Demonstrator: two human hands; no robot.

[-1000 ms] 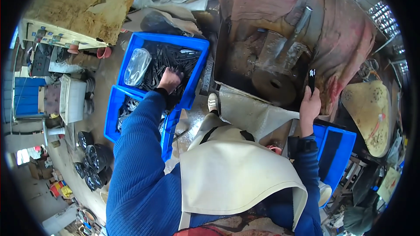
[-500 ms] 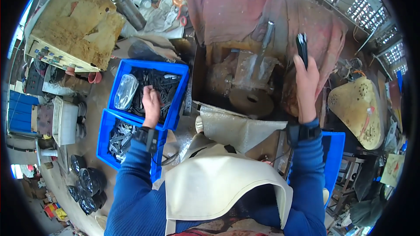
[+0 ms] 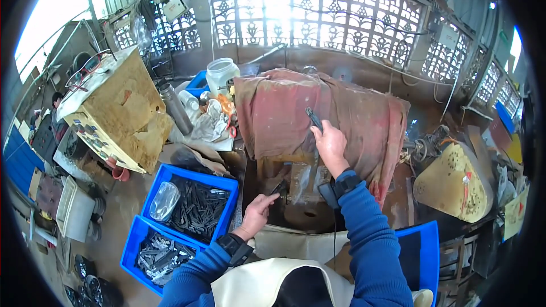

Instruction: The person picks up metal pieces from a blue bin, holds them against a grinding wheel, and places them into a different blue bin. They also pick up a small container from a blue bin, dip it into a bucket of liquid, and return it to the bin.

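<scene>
Right hand (image 3: 331, 146), grip closed, holds dark strips (image 3: 313, 118) slanting up-left; left hand (image 3: 257, 214) pinches a dark piece (image 3: 280, 187) pointing up-right.

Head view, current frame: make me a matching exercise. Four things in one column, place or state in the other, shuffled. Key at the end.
Things
1. Left hand
2. Right hand
3. Clear plastic item
4. Silver cylinder

Place or state
A. Holding a slim dark piece, seen against the reddish cloth
B. Beside the yellowed box
C. Holding a small dark piece, seen against the dark basin
D. In the blue bin of black parts

Pairs: 1-C, 2-A, 3-D, 4-B
</scene>
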